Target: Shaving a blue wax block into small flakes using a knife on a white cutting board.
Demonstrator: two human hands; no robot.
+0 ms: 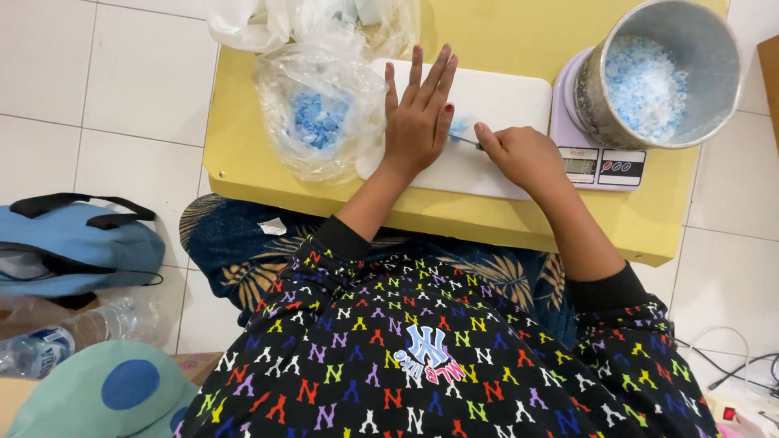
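— What lies at the far left?

— On the white tiled floor (122, 105) rests a blue fabric bag with black straps (73, 247), and below it a clear plastic water bottle (69, 334) lying on its side, next to a teal cushion with a blue dot (105, 393).

— And on the yellow square surface (503, 32)?

— Toward its left side sits a clear crumpled plastic bag holding small blue chunks (320, 118), with more bunched plastic bags (308, 20) behind it. The bag overlaps the left end of a white rectangular cutting board (503, 101).

— Where is the left hand?

— The left hand (418, 122) lies flat on the board, its fingers (430, 73) stretched out and a little apart, holding nothing. Just beside its thumb side there is a small pale blue piece (459, 128) on the board.

— And the right hand?

— The right hand (523, 154) is closed around a thin metal blade (466, 140), its fingers curled tight; the tip of the blade touches the blue piece. How much of the tool is hidden in the fist, I cannot tell.

— What is at the right?

— A lilac digital kitchen scale (596, 166) stands touching the board's right end, and on it a round grey metal pot (706, 49) holds a heap of pale blue and white crumbs (645, 81). White cables (730, 365) run over the floor at the lower right.
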